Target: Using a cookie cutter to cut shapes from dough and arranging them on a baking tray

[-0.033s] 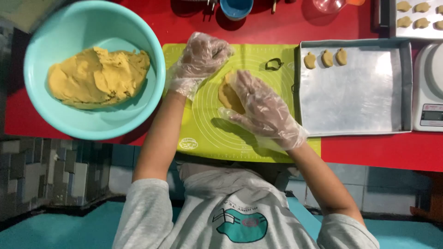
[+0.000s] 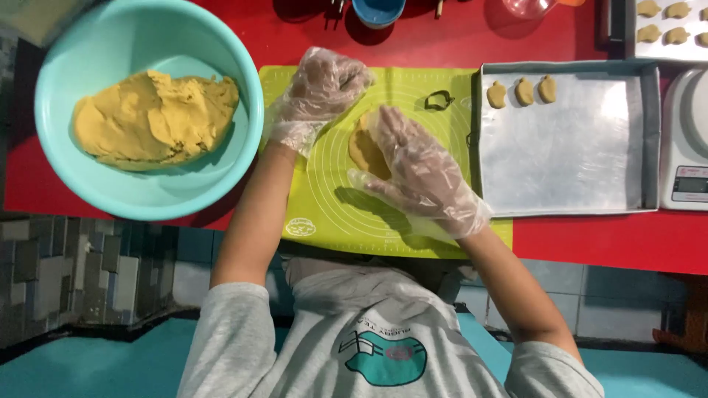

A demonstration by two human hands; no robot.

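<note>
A red table (image 2: pixel 575 243) was seen from above, with a tiled wall face and a blue floor below its near edge. On it a lime-green silicone mat (image 2: pixel 324 206) had been laid, and on the mat a flattened piece of tan dough (image 2: pixel 363 147) was being pressed under the right hand (image 2: pixel 420 169), which was gloved in thin clear plastic and spread flat with its fingers wide, nothing being gripped. The left hand (image 2: pixel 317 92), gloved likewise, was held loosely curled just beside the dough at the mat's far-left part; whether it touched the mat could not be told. A small dark cookie cutter (image 2: pixel 439 99) lay on the mat between the dough and a metal baking tray (image 2: pixel 649 140). Three shaped biscuits (image 2: pixel 523 91) had been set in a row at the tray's far-left corner, the rest of its lined surface being bare, so the work was judged to be at an early stage. A large mass of dough (image 2: pixel 151 121) was left in the turquoise bowl (image 2: pixel 221 44) to the left. Much of the pressed dough was hidden under the right palm. A second tray (image 2: pixel 641 48) with more biscuits, a kitchen scale (image 2: pixel 689 184), and a blue cup (image 2: pixel 377 11) were cut off by the frame edges.
</note>
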